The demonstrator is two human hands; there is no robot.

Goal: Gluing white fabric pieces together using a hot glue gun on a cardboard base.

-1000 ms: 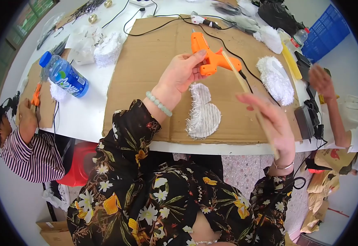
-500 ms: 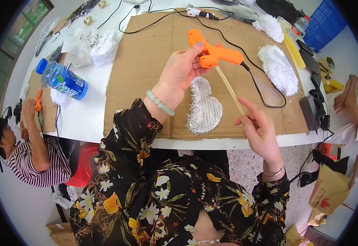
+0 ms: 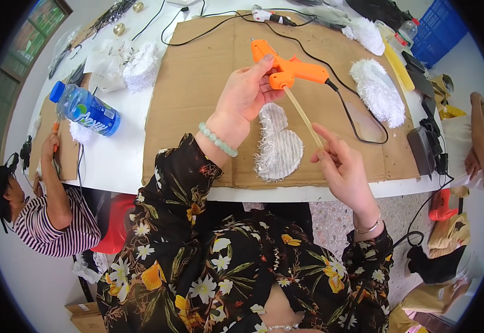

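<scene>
Left hand [image 3: 246,95] closed around the handle of an orange glue gun [image 3: 286,67], held up over the brown cardboard sheet [image 3: 197,83]. Right hand [image 3: 343,166] pinching the low end of a thin glue stick [image 3: 303,117] with fingertips, other fingers loosely curled. Top end of the stick pushed into the back of the gun. Black cord [image 3: 344,105] running from the gun, looping down past the right hand and away across the cardboard. Just below the left hand and beside the right, a white fuzzy shape [image 3: 277,145] lying flat on the cardboard. Another white fluffy piece [image 3: 379,92] farther out, beyond the right hand. Far out past the left hand, a blue bottle [image 3: 86,109] lying on its side on the white table [image 3: 120,161]. Beyond that, a person in a striped shirt [image 3: 53,227] sitting at the table's edge.
</scene>
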